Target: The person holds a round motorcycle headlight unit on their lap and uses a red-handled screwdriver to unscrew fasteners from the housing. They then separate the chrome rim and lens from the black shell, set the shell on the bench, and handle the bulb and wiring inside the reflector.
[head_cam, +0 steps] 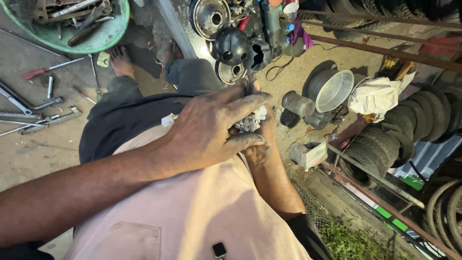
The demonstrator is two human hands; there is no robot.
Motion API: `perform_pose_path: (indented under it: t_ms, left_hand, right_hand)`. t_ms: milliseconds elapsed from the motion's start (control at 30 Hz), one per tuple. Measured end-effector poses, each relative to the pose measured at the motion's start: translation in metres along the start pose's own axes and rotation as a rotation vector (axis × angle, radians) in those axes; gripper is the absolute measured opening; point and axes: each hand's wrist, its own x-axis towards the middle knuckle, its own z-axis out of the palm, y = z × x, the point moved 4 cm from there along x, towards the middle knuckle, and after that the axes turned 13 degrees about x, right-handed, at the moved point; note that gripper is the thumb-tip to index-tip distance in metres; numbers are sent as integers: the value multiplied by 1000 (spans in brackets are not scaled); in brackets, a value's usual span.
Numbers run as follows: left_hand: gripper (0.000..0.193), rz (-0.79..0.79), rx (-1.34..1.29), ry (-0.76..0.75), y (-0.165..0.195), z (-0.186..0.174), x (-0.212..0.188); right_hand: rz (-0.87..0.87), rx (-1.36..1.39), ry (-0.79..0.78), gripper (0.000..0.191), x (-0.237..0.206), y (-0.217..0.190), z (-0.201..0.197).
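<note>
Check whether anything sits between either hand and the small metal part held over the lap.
Nothing visible does. The left hand lies directly over the small metal part, fingers spread across it, and the right hand cups it from beneath. Both touch it; most of the part is hidden by the left hand.

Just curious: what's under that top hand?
Under the left hand a small whitish-grey metal part peeks out, resting in the right hand. Most of the part is covered, so its shape stays unclear.
</note>
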Motion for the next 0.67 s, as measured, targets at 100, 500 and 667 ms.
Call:
perform_pose_path:
  t_ms: [100,500,667]
  left_hand:
    - [73,4,-19,-26,-1,-1,-4]
    - [42,-57,-324,-24,-13,-12,-4]
    - [37,-92,-432,-93,-20,-10,-1]
  right_hand:
    - [80,-8,-80,34,-4,1,3]
    - [70,-114,-33,32,0,8,13]
    - [-5,-153,23,25,4,5,17]
